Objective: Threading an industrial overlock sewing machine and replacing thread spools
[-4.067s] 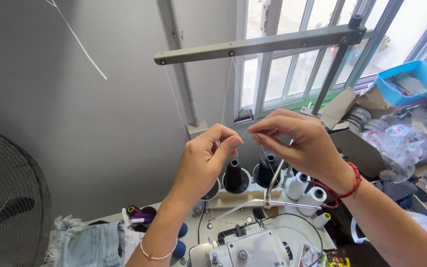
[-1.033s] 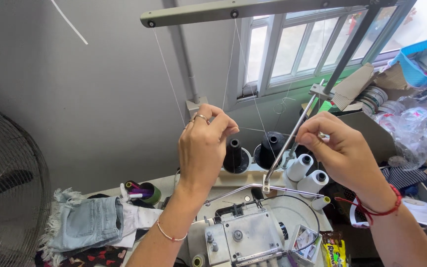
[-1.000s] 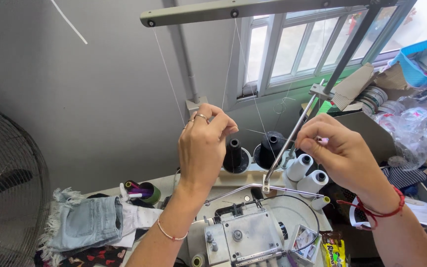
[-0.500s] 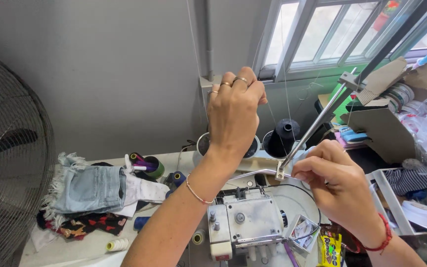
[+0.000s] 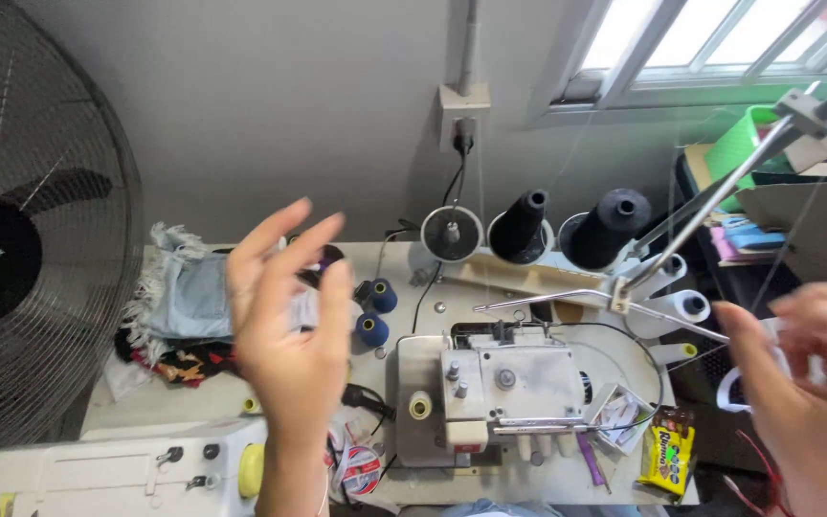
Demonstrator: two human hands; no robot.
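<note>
Thread (image 5: 567, 182), thin and loose at 1 o'clock above the machine (image 5: 490, 393), could slip or tangle, as the left hand (image 5: 289, 325) is spread wide and the right hand (image 5: 806, 383) grips only scissors (image 5: 753, 373).

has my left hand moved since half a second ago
Yes. The left hand has dropped and opened. Earlier its pinched fingers were raised above the black thread cones; now it hovers lower, left of the serger machine, fingers spread and empty.
</note>
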